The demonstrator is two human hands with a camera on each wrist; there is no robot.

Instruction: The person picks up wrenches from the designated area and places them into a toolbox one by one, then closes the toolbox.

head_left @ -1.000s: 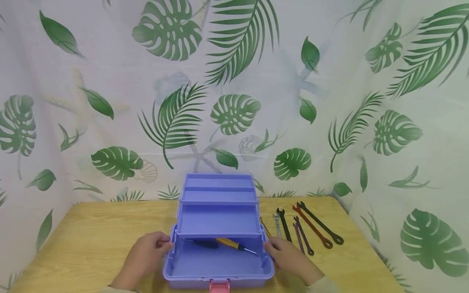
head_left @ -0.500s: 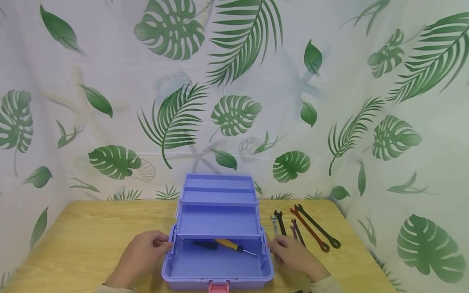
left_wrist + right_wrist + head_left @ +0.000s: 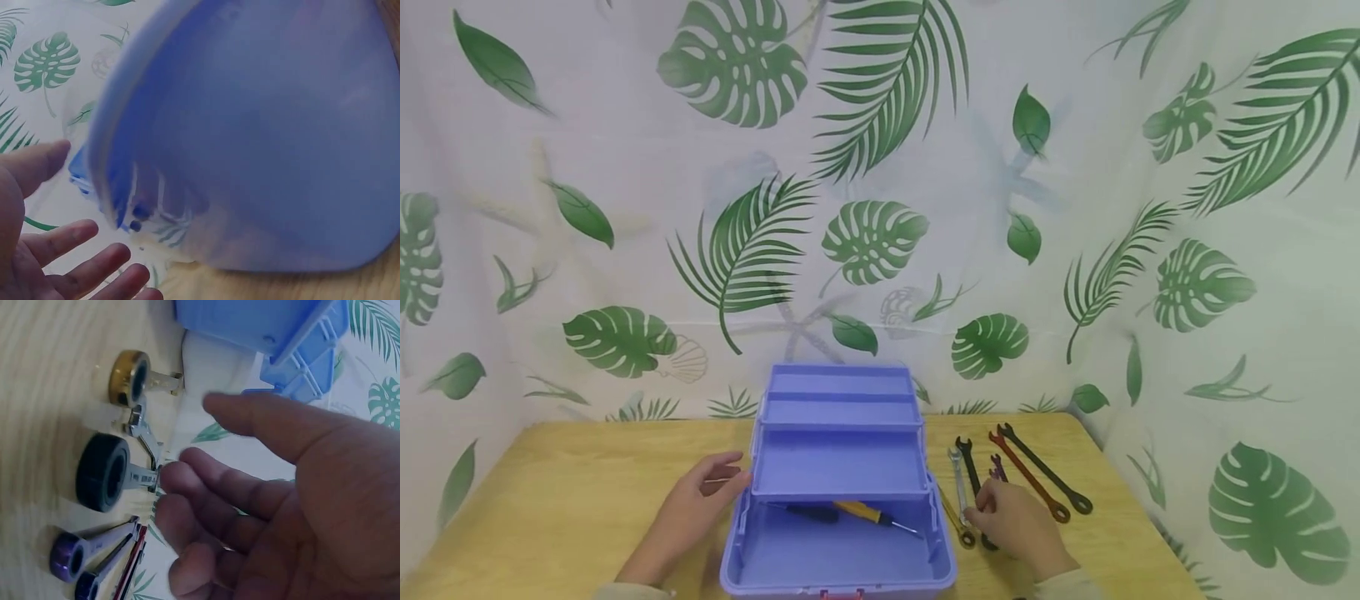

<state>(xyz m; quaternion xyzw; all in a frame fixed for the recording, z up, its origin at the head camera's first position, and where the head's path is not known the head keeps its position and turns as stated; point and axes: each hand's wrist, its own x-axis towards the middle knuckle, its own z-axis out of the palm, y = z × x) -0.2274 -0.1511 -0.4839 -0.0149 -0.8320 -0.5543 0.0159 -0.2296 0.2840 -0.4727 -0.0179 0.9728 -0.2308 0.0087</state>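
Note:
An open blue toolbox (image 3: 842, 558) with raised trays (image 3: 841, 460) stands on the table. Inside its base lie a yellow-handled screwdriver (image 3: 859, 510) and a dark-handled one (image 3: 817, 513). Beside the box's left wall, my left hand (image 3: 698, 506) is held with fingers spread; in the left wrist view nothing lies between the fingers. To the right of the box, my right hand (image 3: 1019, 523) hovers by the wrenches, thumb apart and fingers loosely bent, holding nothing. Nearest it are a gold wrench (image 3: 130, 378), a silver wrench (image 3: 141, 428) and a black wrench (image 3: 103, 472).
Farther right lie a red wrench (image 3: 1030, 475) and a long dark wrench (image 3: 1051, 473). Purple wrenches (image 3: 70, 556) are partly hidden by my right hand in the head view. A leaf-patterned cloth (image 3: 865, 167) hangs behind and beside the wooden table (image 3: 602, 492).
My right hand has left the box's right side and moved right, over the wrenches. My left hand has come off the left side, its fingers opening. The box sits slightly lower in view.

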